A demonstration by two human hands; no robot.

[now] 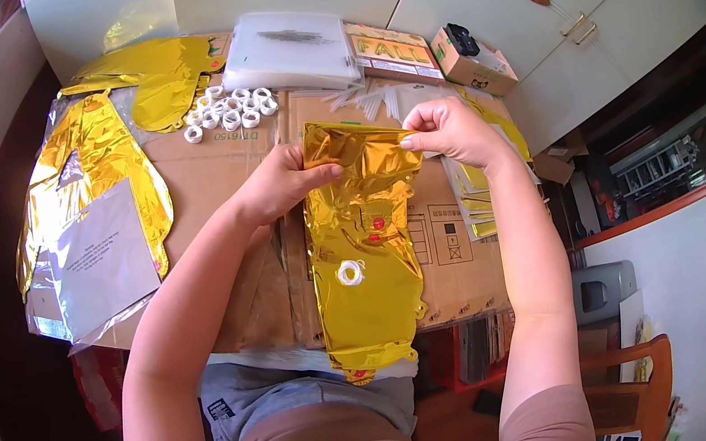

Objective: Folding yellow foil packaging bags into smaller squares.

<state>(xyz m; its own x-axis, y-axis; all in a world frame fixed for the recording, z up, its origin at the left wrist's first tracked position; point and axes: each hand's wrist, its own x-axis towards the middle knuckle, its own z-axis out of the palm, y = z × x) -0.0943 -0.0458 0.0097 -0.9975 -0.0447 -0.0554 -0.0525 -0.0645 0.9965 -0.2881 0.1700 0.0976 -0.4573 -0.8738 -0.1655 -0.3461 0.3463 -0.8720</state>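
Observation:
A flat, folded gold foil balloon (pixel 365 310) lies lengthwise in front of me, its near end hanging over the table edge toward my lap. My left hand (pixel 282 182) grips its far left corner, thumb on top and the other fingers mostly hidden under the foil. At the far right corner, my right hand (pixel 455 134) pinches the edge between thumb and fingers. A small white ring of coiled ribbon (pixel 350 273) rests on the middle of the foil, with red marks just beyond it.
Several white ribbon coils (pixel 229 111) cluster on the cardboard-covered table (pixel 208 165). Gold foil balloons (pixel 165 93) lie at far left, beyond a clear bag (pixel 103 258) with a printed sheet. Clear plastic sleeves (pixel 291 52), thin white strips (pixel 367 101) and boxes (pixel 393 50) line the back. Packaged foil (pixel 472 193) lies right.

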